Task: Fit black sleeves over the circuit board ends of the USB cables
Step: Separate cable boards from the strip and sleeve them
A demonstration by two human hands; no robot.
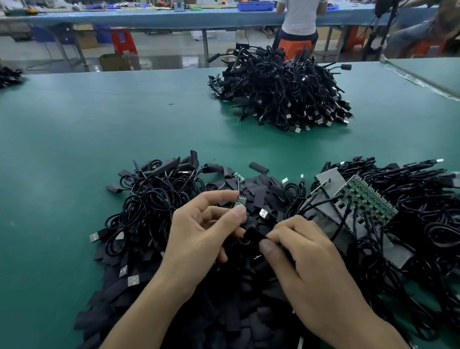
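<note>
Black sleeve (256, 235) pinched in right fingers (270, 246), left fingers (238, 212) holding circuit board (239, 201) — cable heaps (285, 93) crowding, seemingly.

On the green tabletop (45, 157), the left hand (201, 233) pinches a small green circuit board (240, 200) at its fingertips, while the right hand (300, 253) pinches a black sleeve (255, 234) just beside it, above a heap of sleeves (227, 321).

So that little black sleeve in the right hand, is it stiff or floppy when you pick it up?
Probably soft and light: the black sleeve looks flat and thin, pinched easily between the right hand fingers. The loose sleeves heaped below lie limp and overlapping, so likely floppy, not rigid. Flat shape suggests it won't roll.
</note>
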